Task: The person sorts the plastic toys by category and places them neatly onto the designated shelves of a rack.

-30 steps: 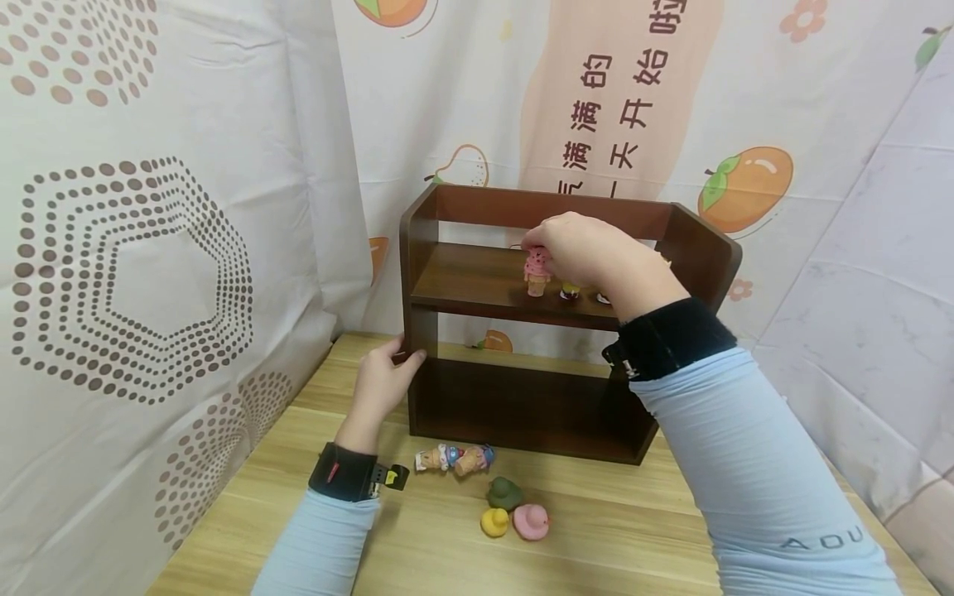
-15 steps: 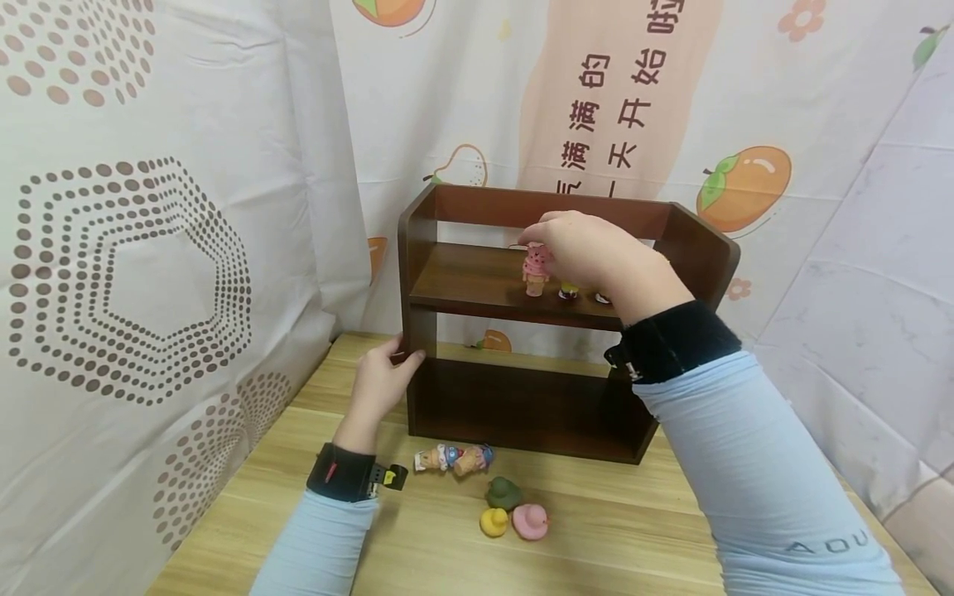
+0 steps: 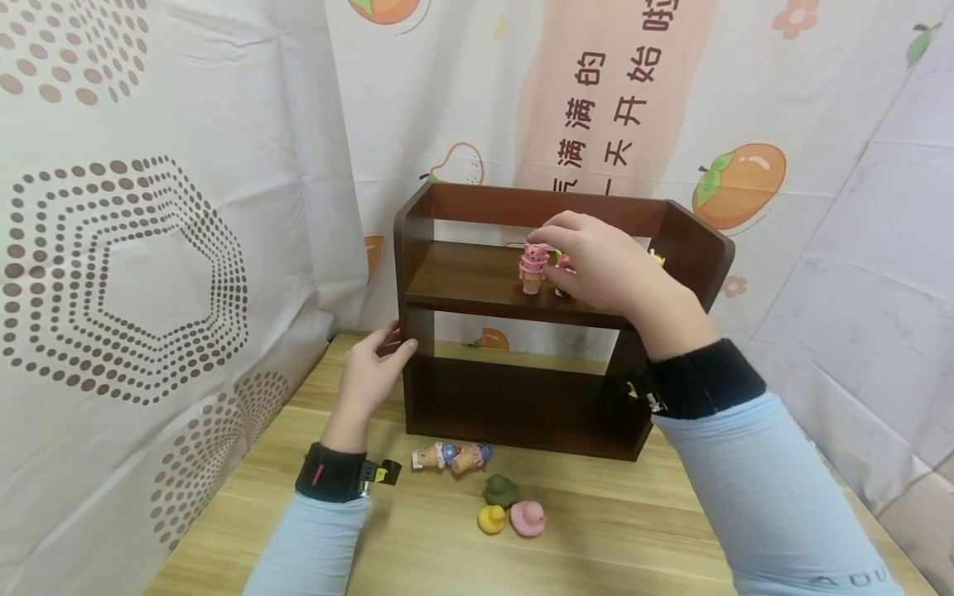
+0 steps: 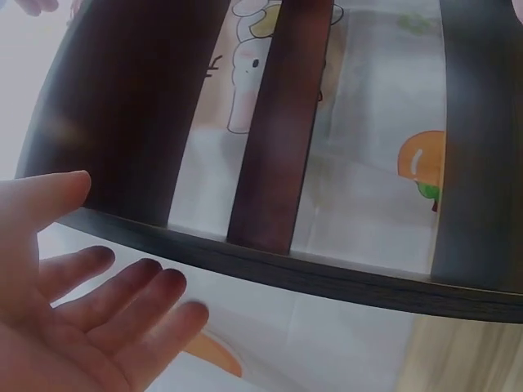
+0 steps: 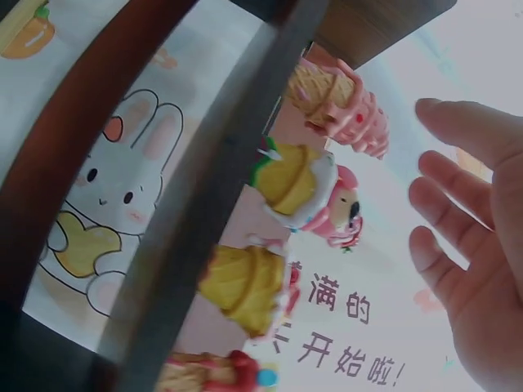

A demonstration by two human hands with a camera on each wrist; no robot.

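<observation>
A dark brown two-tier shelf (image 3: 488, 303) stands on the table. On its upper board, a pink ice-cream-cone figurine (image 3: 532, 265) stands upright. My right hand (image 3: 605, 263) hovers beside it with fingers spread, and the right wrist view shows a gap between those fingers and the pink cone (image 5: 347, 110). Further cone figurines stand in line with it, including one with a bear head (image 5: 298, 186); in the head view my hand partly hides them. At the shelf's left side panel, my left hand (image 3: 365, 374) has its thumb and loose fingers either side of the edge (image 4: 270, 273), holding nothing.
Before the shelf, two ice-cream-cone figurines (image 3: 469, 458) lie on their sides on the wooden table (image 3: 626, 530). Closer in sit a green duck (image 3: 501, 491), a yellow duck (image 3: 491, 520) and a pink duck (image 3: 528, 519). Printed curtains (image 3: 462, 99) hang behind and at the left.
My right hand has let go of the pink ice-cream-cone figurine, opened and drawn back slightly right; the figurine stays standing. My left hand has loosened and shifted slightly left at the side panel.
</observation>
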